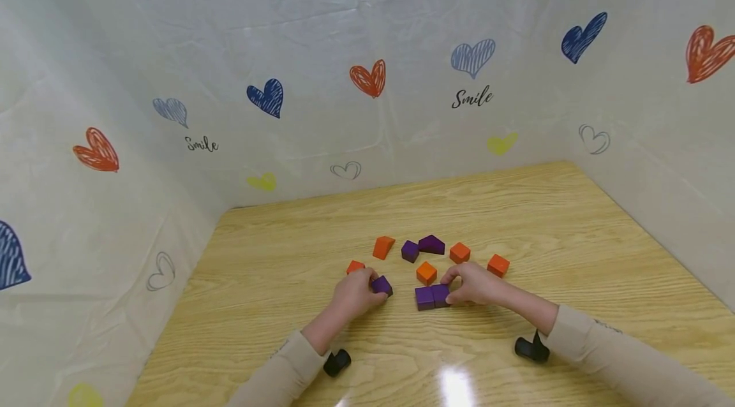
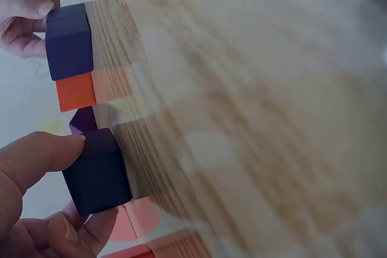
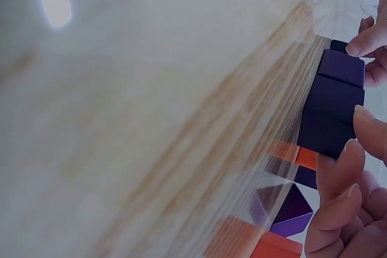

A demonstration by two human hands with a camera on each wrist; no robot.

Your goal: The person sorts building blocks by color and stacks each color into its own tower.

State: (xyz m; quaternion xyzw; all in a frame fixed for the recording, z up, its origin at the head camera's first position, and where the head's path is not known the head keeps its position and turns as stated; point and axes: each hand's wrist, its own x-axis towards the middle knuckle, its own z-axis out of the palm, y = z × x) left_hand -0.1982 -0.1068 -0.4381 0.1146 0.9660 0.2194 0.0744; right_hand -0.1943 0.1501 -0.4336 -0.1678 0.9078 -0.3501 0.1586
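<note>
My left hand (image 1: 353, 297) pinches a purple block (image 1: 382, 286) between thumb and fingers, low over the table. In the left wrist view, that block (image 2: 97, 176) shows a dark flat face, with the thumb at its upper edge and fingertips beneath. To the right, two purple cubes sit side by side with faces touching. The thumb and forefinger of my right hand (image 1: 472, 284) pinch the right cube (image 1: 441, 295); the left cube (image 1: 424, 298) stands against it. Just behind this pair is an orange cube (image 1: 427, 273).
Farther back lie a purple cube (image 1: 410, 251), a purple angled block (image 1: 432, 245), an orange wedge (image 1: 383, 247) and another orange cube (image 1: 460, 252). One orange block (image 1: 498, 265) stands beyond my right wrist, another (image 1: 355, 265) behind my left hand. A heart-printed sheet (image 1: 321, 133) encloses the wooden table (image 1: 275, 305).
</note>
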